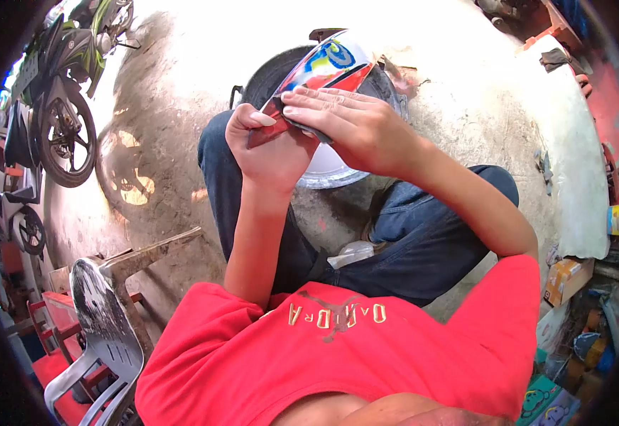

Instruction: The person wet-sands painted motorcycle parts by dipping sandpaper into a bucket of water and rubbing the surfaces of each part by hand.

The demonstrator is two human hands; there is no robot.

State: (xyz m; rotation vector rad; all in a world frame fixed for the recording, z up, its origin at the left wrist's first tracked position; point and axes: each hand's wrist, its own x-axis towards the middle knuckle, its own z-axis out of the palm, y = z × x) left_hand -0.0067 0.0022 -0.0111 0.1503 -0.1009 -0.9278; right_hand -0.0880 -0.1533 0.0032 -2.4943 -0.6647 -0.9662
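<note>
A glossy panel (338, 60) in white, blue, yellow and red slants over a round dark basin (270, 71). My left hand (270, 145) grips its red lower end, with the thumb on top. Across that same end lies my right hand (355, 128), its fingers flat and pressed together on a thin dark piece (306, 129) against the panel. Most of this piece is hidden by the fingers. Below the hands a white round rim (330, 174) shows, partly covered by them.
A grey plastic chair (107, 312) and a wooden frame (153, 248) stand at the lower left. Motorcycles (68, 128) are parked at the upper left. At the right are a cardboard box (568, 280) and a yellow container (617, 220). Clear plastic (352, 253) lies between my legs.
</note>
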